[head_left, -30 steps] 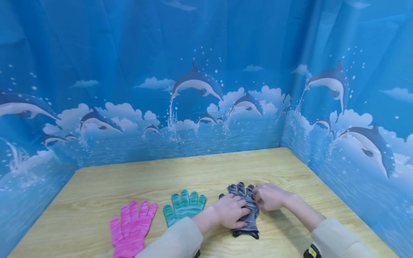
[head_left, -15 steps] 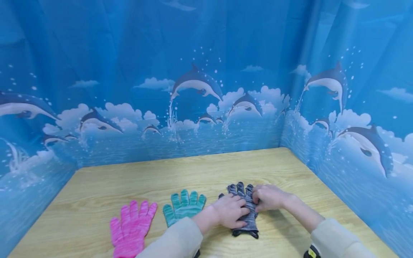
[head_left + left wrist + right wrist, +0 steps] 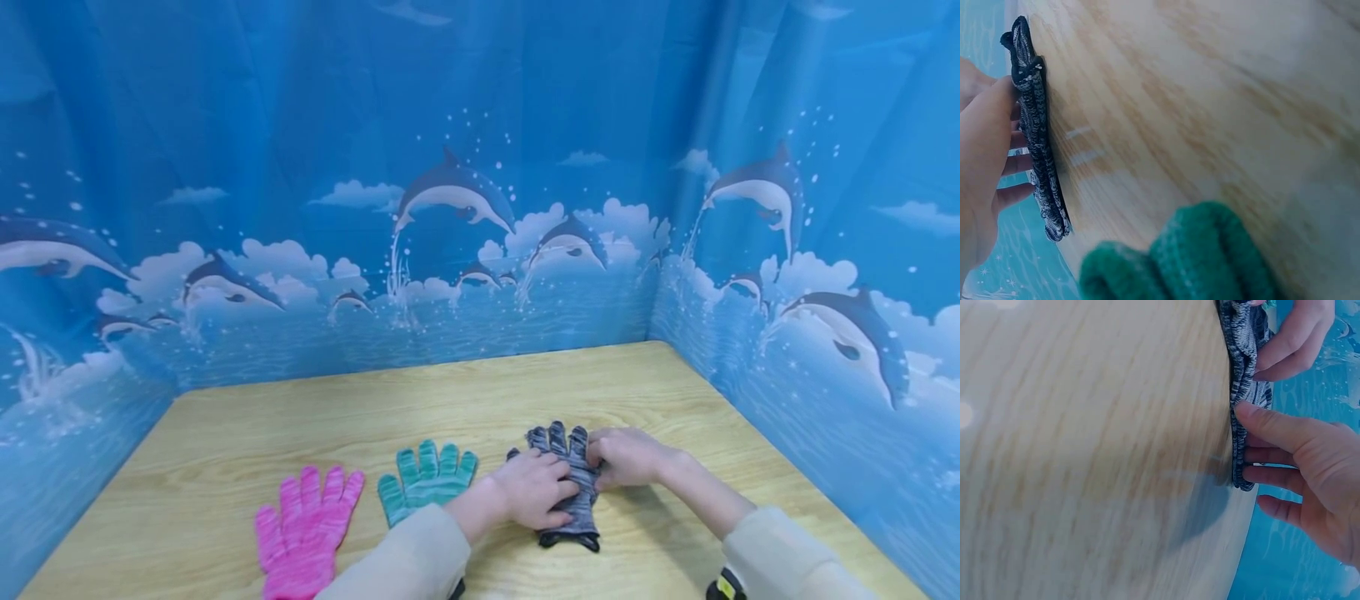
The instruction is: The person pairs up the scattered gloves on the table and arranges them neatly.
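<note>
A grey-and-black knitted glove (image 3: pixel 579 492) lies flat on the table, its fingers pointing away and its dark cuff toward me. Across its palm rests my left hand (image 3: pixel 531 490), fingers spread and touching the fabric. At the glove's right edge, my right hand (image 3: pixel 628 457) pinches the little-finger side between thumb and fingertips. The right wrist view shows that thumb (image 3: pixel 1272 425) against the glove's side, with the fingers over its top. To the left lie a green glove (image 3: pixel 427 479), partly hidden by my left forearm, and a pink glove (image 3: pixel 307 529).
The wood-grain table (image 3: pixel 360 417) ends at a blue dolphin-print curtain (image 3: pixel 337 125) at the back and sides. In the left wrist view, fingers of the green glove (image 3: pixel 1204 256) show close to the camera. The gloves lie side by side, palms flat.
My right hand has shifted slightly along the grey glove's right edge, and its fingers have lowered a little onto it. My left hand stays in place on the palm.
</note>
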Demonstrator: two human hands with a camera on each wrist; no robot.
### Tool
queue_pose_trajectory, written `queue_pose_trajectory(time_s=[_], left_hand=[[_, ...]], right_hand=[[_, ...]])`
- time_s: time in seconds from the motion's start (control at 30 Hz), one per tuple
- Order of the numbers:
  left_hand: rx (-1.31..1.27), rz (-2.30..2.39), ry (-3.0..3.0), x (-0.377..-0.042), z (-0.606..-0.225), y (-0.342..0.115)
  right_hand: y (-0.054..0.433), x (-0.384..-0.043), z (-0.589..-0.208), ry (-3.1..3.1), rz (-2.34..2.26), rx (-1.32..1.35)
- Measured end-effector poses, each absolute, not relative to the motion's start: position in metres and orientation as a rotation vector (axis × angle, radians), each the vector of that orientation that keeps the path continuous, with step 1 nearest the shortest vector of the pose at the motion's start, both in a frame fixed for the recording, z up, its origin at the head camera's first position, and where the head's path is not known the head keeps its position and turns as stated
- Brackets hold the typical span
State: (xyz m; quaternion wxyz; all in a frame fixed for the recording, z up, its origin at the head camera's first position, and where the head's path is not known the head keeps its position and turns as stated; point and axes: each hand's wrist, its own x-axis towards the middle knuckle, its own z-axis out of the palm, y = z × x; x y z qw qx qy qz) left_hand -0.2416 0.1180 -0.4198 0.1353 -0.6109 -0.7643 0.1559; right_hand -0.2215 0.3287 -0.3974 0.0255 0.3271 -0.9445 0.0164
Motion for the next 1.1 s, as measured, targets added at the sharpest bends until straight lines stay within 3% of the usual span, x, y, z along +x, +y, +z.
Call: queue_pose_trajectory(time_s=[1.1], left_hand=[[-1.865,0.329,-2.250,-0.227,-0.415,0.120]], right_hand=[[0.333,-0.227,-0.402,-2.920,-0.026,0.727]])
